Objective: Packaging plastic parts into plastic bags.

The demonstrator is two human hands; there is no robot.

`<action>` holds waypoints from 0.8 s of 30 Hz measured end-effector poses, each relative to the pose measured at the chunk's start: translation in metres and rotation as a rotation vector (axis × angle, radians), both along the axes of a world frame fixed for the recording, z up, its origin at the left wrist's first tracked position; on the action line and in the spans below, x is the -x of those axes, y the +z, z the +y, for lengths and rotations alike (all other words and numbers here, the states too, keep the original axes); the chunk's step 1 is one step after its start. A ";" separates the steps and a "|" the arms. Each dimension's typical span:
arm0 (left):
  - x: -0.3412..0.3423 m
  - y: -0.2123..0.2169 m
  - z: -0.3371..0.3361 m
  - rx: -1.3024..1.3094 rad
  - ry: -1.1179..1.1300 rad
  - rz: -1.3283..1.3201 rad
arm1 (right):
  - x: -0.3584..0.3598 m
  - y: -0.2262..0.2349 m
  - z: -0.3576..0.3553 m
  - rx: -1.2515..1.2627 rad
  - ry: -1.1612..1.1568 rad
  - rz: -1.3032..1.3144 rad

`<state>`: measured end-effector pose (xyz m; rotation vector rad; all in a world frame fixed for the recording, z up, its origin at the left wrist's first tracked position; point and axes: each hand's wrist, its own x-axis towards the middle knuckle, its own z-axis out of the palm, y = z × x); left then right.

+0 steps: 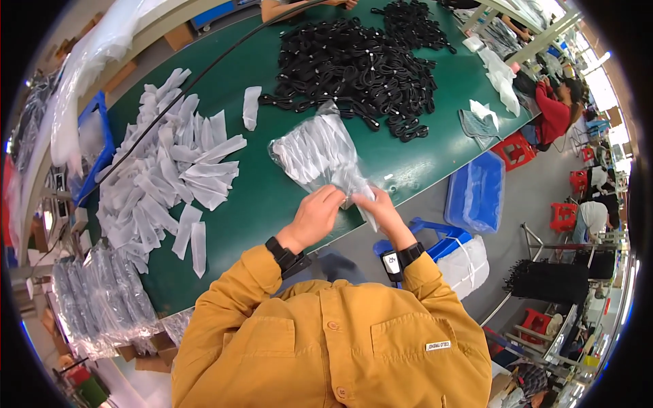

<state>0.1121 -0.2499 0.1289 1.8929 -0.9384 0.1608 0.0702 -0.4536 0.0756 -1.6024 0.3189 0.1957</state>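
My left hand and my right hand meet at the near edge of the green table. Both pinch the gathered end of a clear plastic bag stuffed with small white pouches, which lies on the table just beyond my fingers. A loose spread of the same white pouches covers the table to my left. A big heap of coiled black cables lies farther back in the middle.
Blue crates stand on the floor to my right. Packed clear bags pile up at my lower left. A seated person in red works at the far right. Another person's arm reaches in at the table's far edge.
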 end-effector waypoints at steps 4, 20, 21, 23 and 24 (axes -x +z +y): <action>0.012 0.014 0.004 -0.009 -0.030 0.004 | -0.011 -0.061 0.023 0.121 0.009 -0.097; 0.022 0.006 0.000 0.007 0.008 0.161 | -0.106 -0.034 0.069 1.128 -0.088 -0.673; 0.020 0.006 -0.001 0.018 0.043 0.163 | -0.098 -0.036 0.065 1.155 -0.093 -0.795; 0.017 0.007 -0.006 0.031 0.085 0.159 | -0.071 -0.070 0.061 1.132 -0.144 -0.574; 0.016 0.005 -0.008 0.036 0.055 0.181 | -0.066 -0.086 0.059 1.099 -0.190 -0.343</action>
